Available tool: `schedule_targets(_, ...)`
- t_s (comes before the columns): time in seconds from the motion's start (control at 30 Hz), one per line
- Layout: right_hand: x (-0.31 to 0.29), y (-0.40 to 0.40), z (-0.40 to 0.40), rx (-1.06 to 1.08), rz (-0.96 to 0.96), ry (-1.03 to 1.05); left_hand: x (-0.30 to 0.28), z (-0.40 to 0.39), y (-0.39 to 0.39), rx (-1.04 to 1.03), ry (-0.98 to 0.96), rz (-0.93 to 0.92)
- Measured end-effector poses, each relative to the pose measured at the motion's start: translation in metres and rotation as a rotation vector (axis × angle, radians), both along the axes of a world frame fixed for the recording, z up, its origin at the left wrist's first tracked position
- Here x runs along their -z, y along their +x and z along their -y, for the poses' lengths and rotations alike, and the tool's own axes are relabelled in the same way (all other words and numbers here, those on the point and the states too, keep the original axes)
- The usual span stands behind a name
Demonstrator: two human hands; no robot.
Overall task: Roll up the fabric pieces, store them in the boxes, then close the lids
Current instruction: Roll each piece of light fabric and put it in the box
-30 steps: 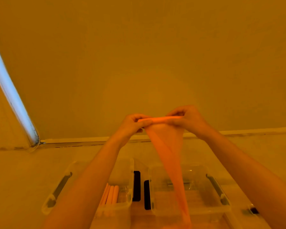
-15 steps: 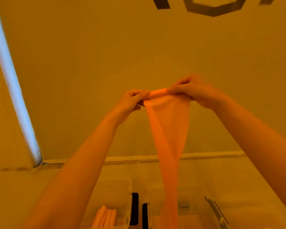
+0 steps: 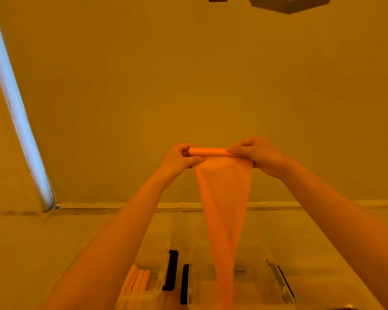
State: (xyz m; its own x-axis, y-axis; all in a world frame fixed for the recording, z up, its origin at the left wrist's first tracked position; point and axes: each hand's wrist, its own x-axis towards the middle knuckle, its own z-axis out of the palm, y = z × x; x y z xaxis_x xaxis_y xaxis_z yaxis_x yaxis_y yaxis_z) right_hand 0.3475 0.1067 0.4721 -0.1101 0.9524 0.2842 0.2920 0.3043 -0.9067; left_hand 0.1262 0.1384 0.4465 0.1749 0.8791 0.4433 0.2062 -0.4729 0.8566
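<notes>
I hold an orange fabric piece (image 3: 222, 198) up in the air in front of the wall. Its top edge is wound into a tight roll (image 3: 207, 151). My left hand (image 3: 179, 161) pinches the roll's left end and my right hand (image 3: 259, 156) pinches its right end. The loose rest of the fabric hangs down and narrows toward the right clear box (image 3: 255, 285). The left clear box (image 3: 157, 271) holds several rolled fabric pieces (image 3: 137, 280). Both boxes stand open at the bottom of the view.
The boxes sit side by side on a pale surface with dark latches (image 3: 173, 270) between them. A plain wall rises behind, with a ledge (image 3: 121, 205) along its base and a pale blue strip (image 3: 16, 113) at the left.
The roll at the top of the fabric has grown thicker and longer. My hands have come lower in view than half a second ago, and the boxes show more.
</notes>
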Motion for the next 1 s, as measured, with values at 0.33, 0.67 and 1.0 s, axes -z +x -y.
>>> schedule_targets(0.33,0.045,0.012,-0.018,-0.079,-0.094,-0.105,0.043,-0.005,-0.003,-0.059,-0.157,0.091)
schedule_targets(0.67,0.061,0.011,-0.025,-0.107,-0.087,-0.159,0.054,-0.006,-0.015,0.091,-0.201,0.041)
schedule_targets(1.0,0.077,0.004,-0.031,-0.171,-0.044,-0.197,0.062,-0.007,-0.007,0.167,-0.233,-0.144)
